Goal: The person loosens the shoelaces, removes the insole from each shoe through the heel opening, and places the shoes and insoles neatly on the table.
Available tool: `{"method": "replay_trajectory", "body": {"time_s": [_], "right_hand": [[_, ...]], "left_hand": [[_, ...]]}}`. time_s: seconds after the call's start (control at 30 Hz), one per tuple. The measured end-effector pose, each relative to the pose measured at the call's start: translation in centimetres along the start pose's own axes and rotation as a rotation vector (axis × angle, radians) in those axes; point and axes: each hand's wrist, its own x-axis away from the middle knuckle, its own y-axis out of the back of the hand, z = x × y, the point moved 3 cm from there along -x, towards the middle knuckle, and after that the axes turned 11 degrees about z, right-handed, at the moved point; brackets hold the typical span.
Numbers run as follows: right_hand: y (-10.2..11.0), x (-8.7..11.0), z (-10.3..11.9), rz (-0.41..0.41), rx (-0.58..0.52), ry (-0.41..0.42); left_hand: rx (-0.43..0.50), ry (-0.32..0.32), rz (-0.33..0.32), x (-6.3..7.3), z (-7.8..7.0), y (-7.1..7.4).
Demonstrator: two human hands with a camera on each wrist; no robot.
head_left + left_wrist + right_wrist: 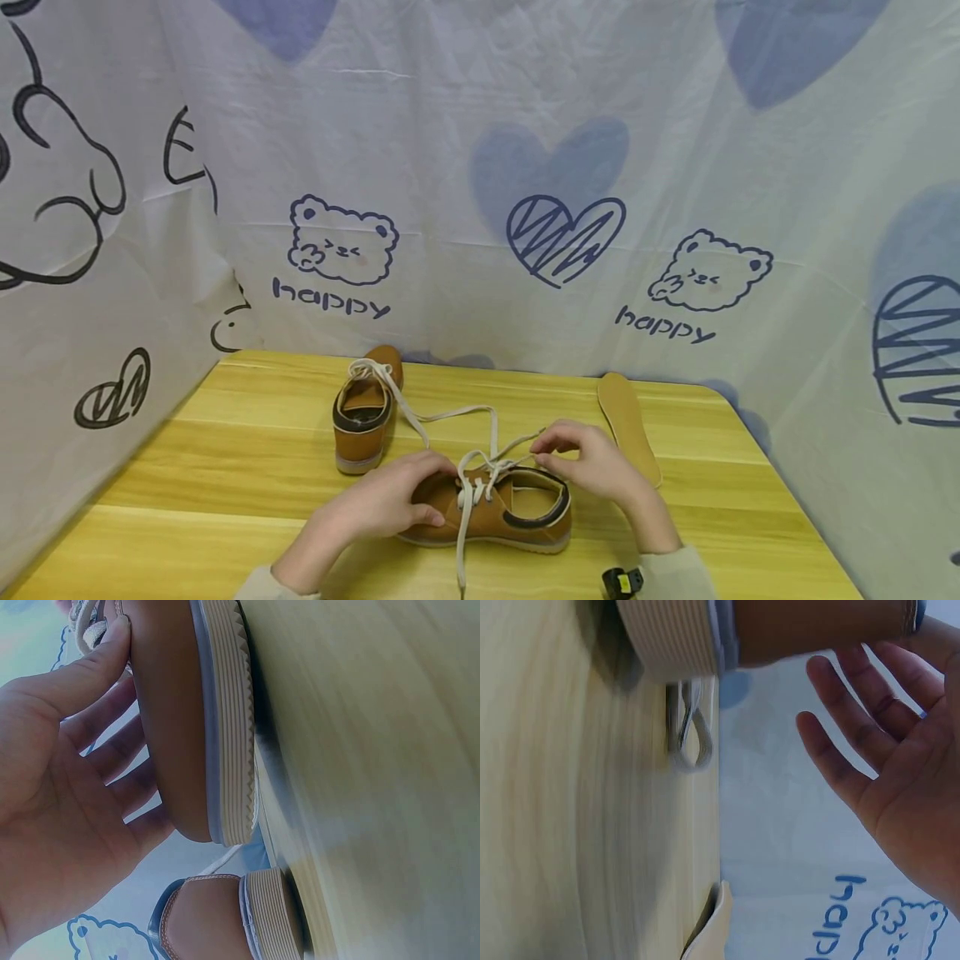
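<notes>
A brown lace-up shoe [491,521] sits on the table, its toe to the left and its heel to the right. My left hand [386,500] grips the toe part, thumb on the near side and fingers along the far side. In the left wrist view the thumb tip presses near the laces. Above the shoe's opening, my right hand [588,462] pinches a pale shoelace [517,461] between thumb and forefinger. Its other fingers are loosely bent in the right wrist view. One lace end hangs over the shoe's near side.
A second brown shoe [360,437] stands behind to the left, laces loose across its top. A tan insole [630,425] lies at the back right of the wooden table [225,467]. A printed cloth [450,150] hangs behind the table.
</notes>
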Motion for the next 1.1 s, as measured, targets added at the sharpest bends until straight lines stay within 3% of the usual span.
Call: {"method": "replay_trajectory", "body": {"time_s": [0.3, 1.1], "right_hand": [[-1.6, -1.1, 1.9, 0.0, -0.015, 0.089], [-2.5, -1.3, 3.1, 0.056, 0.066, 0.089]], "left_hand": [[-0.006, -0.008, -0.011, 0.0, 0.0, 0.0], [0.013, -0.014, -0.003, -0.1, 0.2, -0.1]]}}
